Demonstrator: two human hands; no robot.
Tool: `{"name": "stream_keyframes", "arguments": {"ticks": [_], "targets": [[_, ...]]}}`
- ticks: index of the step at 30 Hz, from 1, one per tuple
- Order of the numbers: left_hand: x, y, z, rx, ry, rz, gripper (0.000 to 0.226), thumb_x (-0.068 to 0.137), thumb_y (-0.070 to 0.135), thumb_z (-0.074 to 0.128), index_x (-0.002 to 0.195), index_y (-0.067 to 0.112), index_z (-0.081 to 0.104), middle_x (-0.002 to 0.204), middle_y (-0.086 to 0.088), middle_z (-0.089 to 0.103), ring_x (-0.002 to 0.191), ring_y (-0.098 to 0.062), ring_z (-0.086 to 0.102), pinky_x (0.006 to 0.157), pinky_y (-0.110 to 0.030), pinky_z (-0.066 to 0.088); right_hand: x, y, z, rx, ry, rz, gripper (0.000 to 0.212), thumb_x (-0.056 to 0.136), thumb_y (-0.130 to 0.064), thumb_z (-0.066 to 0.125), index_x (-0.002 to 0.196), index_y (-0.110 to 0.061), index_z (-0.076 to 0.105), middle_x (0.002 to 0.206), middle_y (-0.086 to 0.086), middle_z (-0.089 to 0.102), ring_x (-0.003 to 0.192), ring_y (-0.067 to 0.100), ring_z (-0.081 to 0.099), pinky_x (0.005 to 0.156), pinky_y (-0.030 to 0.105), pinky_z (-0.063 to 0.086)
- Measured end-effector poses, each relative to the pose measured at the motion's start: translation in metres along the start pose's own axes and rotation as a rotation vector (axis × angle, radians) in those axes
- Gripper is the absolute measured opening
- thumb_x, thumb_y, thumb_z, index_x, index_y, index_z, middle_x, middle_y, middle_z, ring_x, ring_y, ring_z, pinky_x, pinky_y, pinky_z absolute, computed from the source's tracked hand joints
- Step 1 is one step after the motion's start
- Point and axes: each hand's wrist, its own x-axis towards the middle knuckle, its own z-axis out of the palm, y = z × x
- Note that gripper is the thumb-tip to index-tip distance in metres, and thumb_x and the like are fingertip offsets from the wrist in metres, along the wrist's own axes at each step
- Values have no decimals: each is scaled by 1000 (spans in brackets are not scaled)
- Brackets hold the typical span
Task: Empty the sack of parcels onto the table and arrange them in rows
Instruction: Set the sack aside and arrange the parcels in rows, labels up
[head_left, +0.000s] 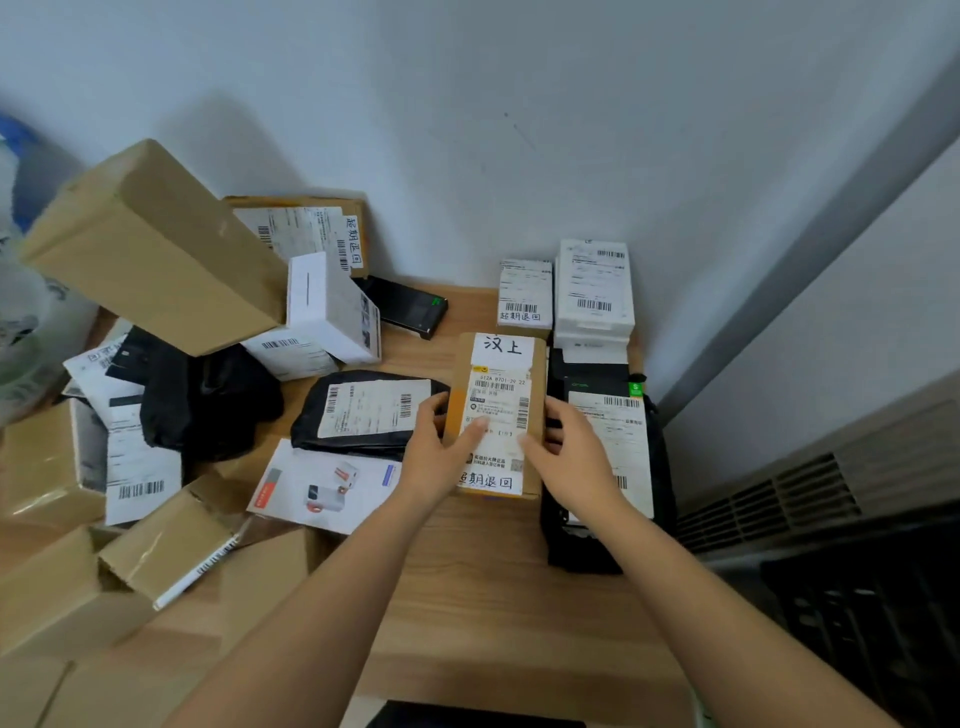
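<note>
Beside the black parcel (610, 447), left hand (441, 452) and right hand (571, 454) are apparently clasping the box (498, 400); crooked pushing risks skewing the row.

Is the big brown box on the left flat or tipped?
Tipped: the big brown box lies slanted on the heap of parcels.

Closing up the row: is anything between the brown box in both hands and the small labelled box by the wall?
Nothing visible. The brown box, held by left hand and right hand, reaches the small labelled box; contact is unclear.
</note>
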Motion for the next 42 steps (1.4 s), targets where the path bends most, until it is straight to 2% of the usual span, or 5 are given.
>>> {"name": "stream_keyframes", "arguments": {"ticks": [3,7,21,33,42], "targets": [[11,4,7,42,-22,23,48,90,34,64,133,25,44,113,12,59,94,-2,62,70,-20,54,12,0,1,-57,18,22,50,91,-23,61,139,-26,44,125,-7,49,113,11,53,96,33,50],[34,0,13,108,-101,74,26,94,26,60,119,27,54,115,5,67,91,-3,66,69,-19,56,31,2,7,-220,58,51,41,93,-19,56,134,-18,47,119,-2,41,97,8,47,82,19,41],[77,-12,12,471,-158,197,45,86,50,61,122,24,55,113,6,59,99,-10,57,82,-35,54,54,-1,32,-615,202,22,41,93,-14,49,133,-6,48,137,11,39,125,23,36,102,31,36],[4,-5,-68,1090,153,721,28,90,36,48,86,12,63,72,-2,61,68,-25,57,58,-37,47,11,-34,43,-720,-24,-419,20,91,-17,54,109,-10,62,110,5,56,103,25,51,86,34,43],[-95,-43,-138,1222,334,592,15,84,28,69,87,14,65,76,-3,64,74,-27,60,65,-37,49,-45,-43,101,-740,-289,-613,23,92,-20,52,114,-16,60,113,2,54,101,21,48,82,32,41]]}}
